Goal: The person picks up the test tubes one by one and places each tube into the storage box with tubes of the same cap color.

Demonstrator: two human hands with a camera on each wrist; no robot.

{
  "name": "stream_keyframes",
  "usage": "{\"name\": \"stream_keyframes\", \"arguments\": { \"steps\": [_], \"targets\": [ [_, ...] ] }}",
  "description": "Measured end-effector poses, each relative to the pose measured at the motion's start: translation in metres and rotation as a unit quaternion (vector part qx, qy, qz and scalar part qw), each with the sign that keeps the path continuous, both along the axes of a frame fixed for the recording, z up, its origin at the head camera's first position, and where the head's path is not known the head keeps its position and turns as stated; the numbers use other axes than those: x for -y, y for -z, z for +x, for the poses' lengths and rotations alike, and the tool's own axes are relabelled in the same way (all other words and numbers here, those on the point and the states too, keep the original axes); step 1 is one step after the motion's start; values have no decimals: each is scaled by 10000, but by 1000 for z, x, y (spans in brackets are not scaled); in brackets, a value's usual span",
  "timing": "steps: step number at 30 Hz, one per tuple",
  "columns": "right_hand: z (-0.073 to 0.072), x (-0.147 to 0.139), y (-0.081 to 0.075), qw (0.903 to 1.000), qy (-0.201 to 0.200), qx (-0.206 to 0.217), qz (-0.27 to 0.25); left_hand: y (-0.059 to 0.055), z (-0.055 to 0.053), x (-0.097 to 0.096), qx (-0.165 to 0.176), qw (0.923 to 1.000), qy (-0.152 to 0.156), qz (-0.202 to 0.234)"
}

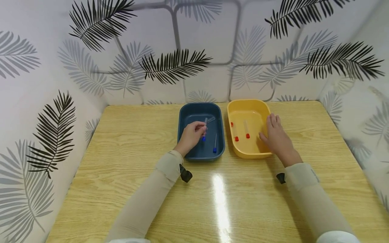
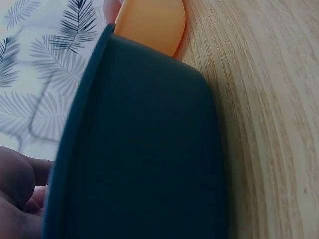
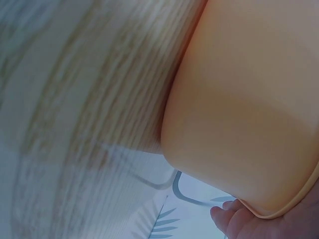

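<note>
Over the blue tray [image 1: 181,118], my left hand [image 1: 191,135] pinches a clear tube with a blue cap [image 1: 204,138] between thumb and fingers, the cap pointing down. Another blue-capped tube [image 1: 215,143] lies in the tray's near right part, and a clear tube [image 1: 211,119] lies farther back. My right hand [image 1: 278,138] rests on the right rim of the yellow tray [image 1: 252,156], fingers extended and thumb over the inside. Red-capped tubes [image 1: 247,130] lie in that tray. In the left wrist view the blue tray's wall [image 2: 144,139] hides the held tube.
Both trays stand side by side on a wood-grain table [image 1: 136,135], a narrow gap between them. Behind the table is a wall [image 1: 206,44] with a leaf pattern. A black wrist device [image 1: 186,174] sits under the left cuff.
</note>
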State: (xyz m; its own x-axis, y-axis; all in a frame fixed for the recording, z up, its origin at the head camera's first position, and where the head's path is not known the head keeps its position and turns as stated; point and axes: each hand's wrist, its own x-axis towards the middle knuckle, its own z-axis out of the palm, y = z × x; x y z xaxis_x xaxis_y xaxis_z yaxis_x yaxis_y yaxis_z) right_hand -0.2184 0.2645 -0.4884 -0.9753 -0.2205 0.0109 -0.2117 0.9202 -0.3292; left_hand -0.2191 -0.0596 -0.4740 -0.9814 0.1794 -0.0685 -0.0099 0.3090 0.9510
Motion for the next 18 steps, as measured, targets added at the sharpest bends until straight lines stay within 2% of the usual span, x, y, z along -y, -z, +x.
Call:
{"name": "stream_keyframes", "arguments": {
  "steps": [6,11,18],
  "targets": [
    [0,1,-1,10000,-6,-33,-24,8,-5,-2,280,9993,-249,-28],
    [0,1,0,10000,-21,-34,-25,16,-8,-5,326,9980,-441,-319],
    [-1,-1,0,9999,-33,-104,-3,19,-10,-7,351,9944,-582,-811]
  ]
}}
